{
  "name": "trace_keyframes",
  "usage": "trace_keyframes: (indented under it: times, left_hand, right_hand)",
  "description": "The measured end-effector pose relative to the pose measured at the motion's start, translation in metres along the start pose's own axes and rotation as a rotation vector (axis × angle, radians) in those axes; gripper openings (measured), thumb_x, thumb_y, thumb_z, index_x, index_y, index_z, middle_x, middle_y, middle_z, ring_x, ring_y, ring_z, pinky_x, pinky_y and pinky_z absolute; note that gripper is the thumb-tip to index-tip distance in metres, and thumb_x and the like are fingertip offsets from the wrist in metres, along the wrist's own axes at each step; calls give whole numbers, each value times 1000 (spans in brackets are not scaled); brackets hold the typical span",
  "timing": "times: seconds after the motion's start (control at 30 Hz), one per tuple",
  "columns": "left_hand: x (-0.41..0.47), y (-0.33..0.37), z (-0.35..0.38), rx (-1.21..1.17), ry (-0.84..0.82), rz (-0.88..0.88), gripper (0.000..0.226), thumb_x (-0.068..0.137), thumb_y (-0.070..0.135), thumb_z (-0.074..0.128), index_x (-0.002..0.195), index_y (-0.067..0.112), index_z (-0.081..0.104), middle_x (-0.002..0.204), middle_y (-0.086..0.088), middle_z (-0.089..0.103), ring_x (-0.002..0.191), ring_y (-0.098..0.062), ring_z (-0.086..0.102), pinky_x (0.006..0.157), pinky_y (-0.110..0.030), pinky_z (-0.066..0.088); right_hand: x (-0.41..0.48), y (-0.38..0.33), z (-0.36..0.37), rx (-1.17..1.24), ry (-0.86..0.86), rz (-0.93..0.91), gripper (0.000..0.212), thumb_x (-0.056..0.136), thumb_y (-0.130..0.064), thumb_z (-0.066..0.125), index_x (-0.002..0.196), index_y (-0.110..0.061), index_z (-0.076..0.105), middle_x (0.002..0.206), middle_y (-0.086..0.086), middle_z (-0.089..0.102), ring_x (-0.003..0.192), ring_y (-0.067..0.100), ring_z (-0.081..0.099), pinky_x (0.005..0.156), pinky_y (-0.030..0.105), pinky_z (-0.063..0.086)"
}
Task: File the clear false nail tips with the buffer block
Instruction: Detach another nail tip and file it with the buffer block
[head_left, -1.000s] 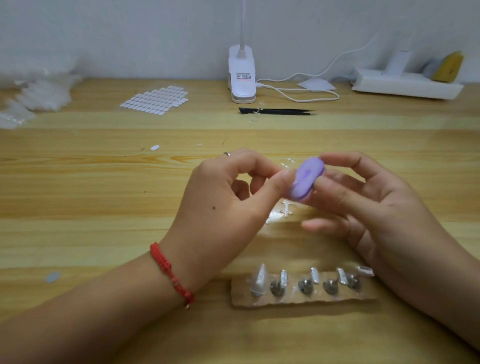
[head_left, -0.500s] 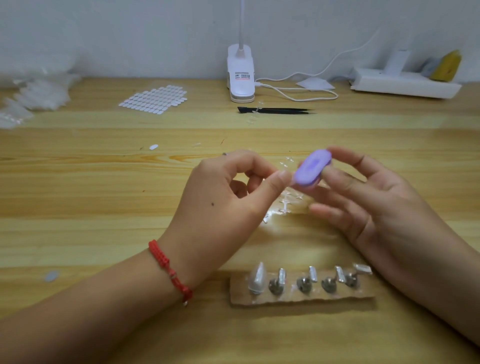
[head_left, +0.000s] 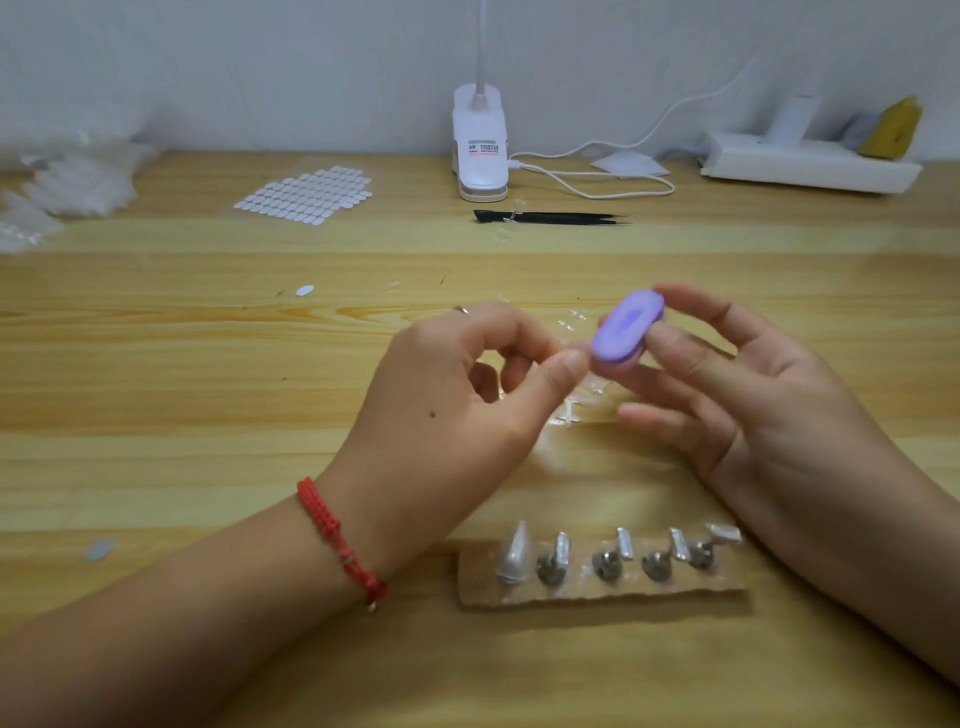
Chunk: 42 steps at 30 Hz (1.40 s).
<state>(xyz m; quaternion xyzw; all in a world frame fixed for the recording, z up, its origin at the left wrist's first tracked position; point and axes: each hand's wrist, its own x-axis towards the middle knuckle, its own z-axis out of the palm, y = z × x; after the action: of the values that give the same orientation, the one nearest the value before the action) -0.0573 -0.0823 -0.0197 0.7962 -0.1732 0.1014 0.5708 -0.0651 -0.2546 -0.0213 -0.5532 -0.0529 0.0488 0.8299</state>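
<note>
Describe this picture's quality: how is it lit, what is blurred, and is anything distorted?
Head view: soft, even light with only faint shadows, darkest before the holder; the bags at far left are smeared; the buffer in the right hand is slightly blurred; plank lines on the table stay nearly straight, so little distortion.

One wide-angle camera, worn on the person's head, looks forward and down along the worktop (head_left: 156, 395). It sits close over the left hand (head_left: 441, 410) and right hand (head_left: 769, 415), which fill mid-frame, with the forearms entering from the near left and near right corners. The worktop's far edge and the wall (head_left: 260, 62) behind it close the top of the view.
</note>
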Motion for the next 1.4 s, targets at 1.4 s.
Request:
trace_keyframes:
  times: [1.4]
  left_hand:
    - [4,2,-7,-147,179,-11,15,81,23,68,69,14,66,55,9,48,36,-1,31,40,-8,24]
  right_hand:
    - [-2,-1,1,-187,-198,43,20,77,-14,75,96,-20,74,95,19,71,81,34,73,49,26,55]
